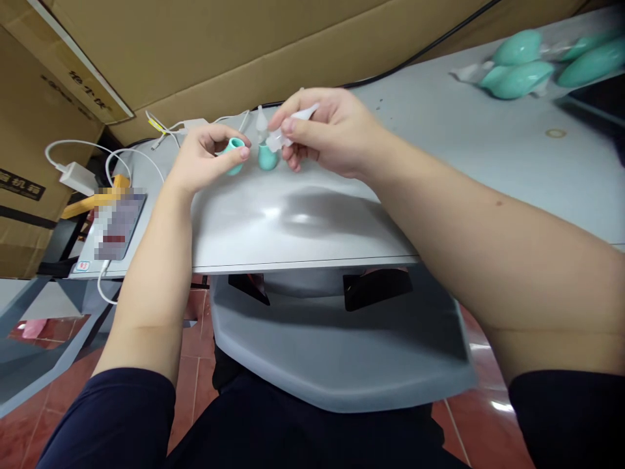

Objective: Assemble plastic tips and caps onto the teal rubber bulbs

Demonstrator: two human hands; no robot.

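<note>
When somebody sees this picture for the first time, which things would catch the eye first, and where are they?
Probably the left hand and right hand, above the picture's middle: the left holds a small hollow teal cup, the right a translucent white piece. Between them, a second teal cup stands on the grey table. Next, perhaps, the glossy teal bulbs at the upper right.

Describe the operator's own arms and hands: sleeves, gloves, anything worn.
Both the left hand and right hand are ungloved. The forearms are bare. The dark navy sleeves are short, plain where visible, ending above the elbows. No watch, bracelet or cable shows on either wrist.
</note>
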